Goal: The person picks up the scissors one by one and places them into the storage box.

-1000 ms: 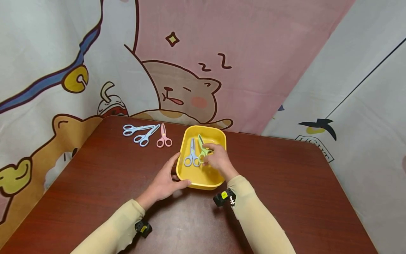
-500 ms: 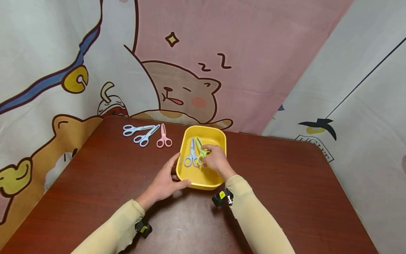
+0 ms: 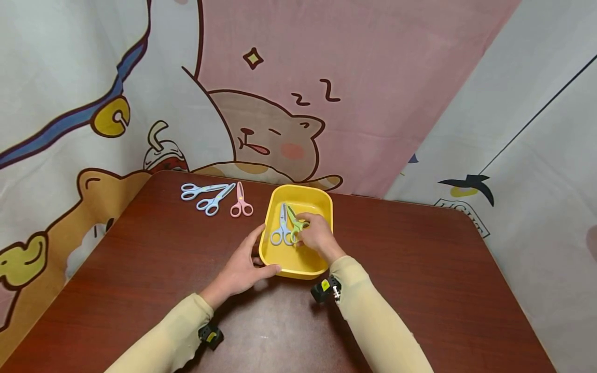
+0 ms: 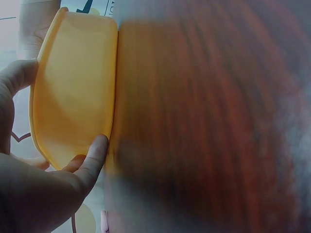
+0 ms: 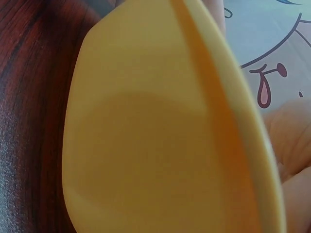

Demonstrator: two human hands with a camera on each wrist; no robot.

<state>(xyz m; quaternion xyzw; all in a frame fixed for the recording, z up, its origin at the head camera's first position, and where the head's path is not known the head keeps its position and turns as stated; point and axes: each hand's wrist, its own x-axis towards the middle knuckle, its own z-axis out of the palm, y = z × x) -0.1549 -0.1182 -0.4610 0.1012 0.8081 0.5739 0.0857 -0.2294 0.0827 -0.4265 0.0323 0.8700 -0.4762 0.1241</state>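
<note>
On the table, a yellow plastic tray [image 3: 282, 259] holds a pair of blue scissors [image 3: 282, 224] and a pair of green scissors [image 3: 293, 216], blades pointing away. My left hand [image 3: 240, 265] grips the tray's near left corner, thumb at the front rim. In the left wrist view, the left hand's fingers [image 4: 95, 155] lie against the tray's outer wall [image 4: 77, 82]. My right hand [image 3: 318, 234] reaches inside and pinches the green scissors at the handles, partly covering them. The tray's side wall [image 5: 141, 145] hides the right fingertips in the right wrist view.
To the left of the tray lie pink scissors [image 3: 240, 201] and two pairs of light blue scissors [image 3: 216, 200], whose blade tips overlap. A brown wooden table [image 3: 420, 269] carries everything. Behind it hangs a cartoon-printed cloth [image 3: 373, 103].
My right hand has shifted slightly left and lower in the tray, bringing the green scissors closer to the blue pair with the blades tilted more leftward. The left hand and tray stay put.
</note>
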